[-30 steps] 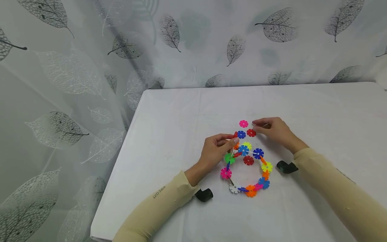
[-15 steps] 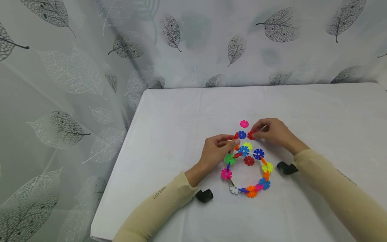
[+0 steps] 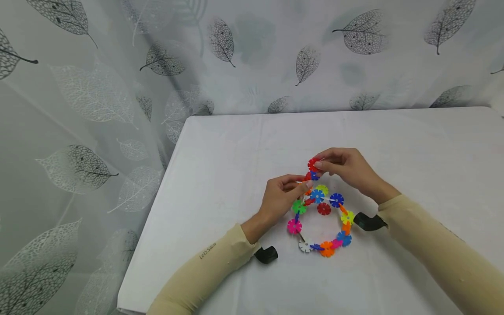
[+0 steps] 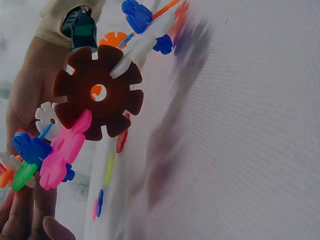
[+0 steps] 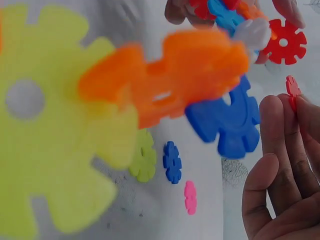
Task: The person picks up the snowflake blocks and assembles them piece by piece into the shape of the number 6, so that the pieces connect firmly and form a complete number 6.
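Slotted plastic snowflake discs join in a colourful chain [image 3: 326, 249] that curves into a loop. My left hand [image 3: 273, 199] pinches the chain's upper left end, where a red disc [image 5: 284, 42] projects. Between right thumb and fingers, my right hand [image 3: 348, 165] pinches another red disc [image 3: 313, 165], a short way above the left fingertips. The right wrist view shows this held disc [image 5: 293, 91] edge-on, apart from the chain's end disc. A brown disc [image 4: 97, 92] in the chain fills much of the left wrist view. Some left fingertips are hidden behind chain pieces.
Loose discs lie on the white table [image 3: 236, 153]: a red one [image 3: 324, 209] inside the loop, a yellow one [image 5: 143, 157], a blue one [image 5: 172, 162] and a pink one [image 5: 190, 197]. Dark wrist devices [image 3: 266, 254] hang beneath both sleeves. A leaf-patterned curtain [image 3: 252, 52] hangs behind.
My right hand has picked up the red disc from the table and brought it leftward, closer to my left hand. The left hand and chain stay nearly still.
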`<state>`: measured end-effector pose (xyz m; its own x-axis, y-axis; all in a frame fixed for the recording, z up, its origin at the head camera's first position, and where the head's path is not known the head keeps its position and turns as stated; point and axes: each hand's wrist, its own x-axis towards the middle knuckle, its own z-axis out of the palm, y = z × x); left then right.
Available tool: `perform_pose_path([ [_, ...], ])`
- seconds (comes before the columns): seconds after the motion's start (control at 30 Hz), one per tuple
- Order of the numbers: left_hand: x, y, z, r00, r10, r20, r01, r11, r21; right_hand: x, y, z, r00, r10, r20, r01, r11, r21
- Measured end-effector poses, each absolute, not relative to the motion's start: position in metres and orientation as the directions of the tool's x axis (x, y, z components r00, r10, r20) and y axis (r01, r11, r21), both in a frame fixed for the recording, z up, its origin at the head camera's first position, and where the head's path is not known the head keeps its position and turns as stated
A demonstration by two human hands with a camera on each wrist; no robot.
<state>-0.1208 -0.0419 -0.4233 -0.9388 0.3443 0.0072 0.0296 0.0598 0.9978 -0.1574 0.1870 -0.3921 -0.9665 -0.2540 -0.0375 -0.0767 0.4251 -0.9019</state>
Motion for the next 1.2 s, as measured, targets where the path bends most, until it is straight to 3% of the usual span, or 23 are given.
perform_pose_path([
  [0.33,-0.12,-0.042,-0.424,-0.939,0.343,0.008,0.032,0.063,0.997,-0.151,0.182,-0.387,-0.972,-0.234,-0.026,-0.069,0.39,-0.918],
  [0.83,-0.121,-0.042,-0.425,-0.936,0.352,0.025,0.043,0.042,0.998,-0.147,0.178,-0.383,-0.955,-0.285,0.08,-0.178,0.34,-0.923],
  [1.2,-0.122,-0.041,-0.423,-0.939,0.342,0.04,0.086,0.12,0.989,-0.142,0.174,-0.383,-0.94,-0.311,0.143,-0.261,0.378,-0.888],
])
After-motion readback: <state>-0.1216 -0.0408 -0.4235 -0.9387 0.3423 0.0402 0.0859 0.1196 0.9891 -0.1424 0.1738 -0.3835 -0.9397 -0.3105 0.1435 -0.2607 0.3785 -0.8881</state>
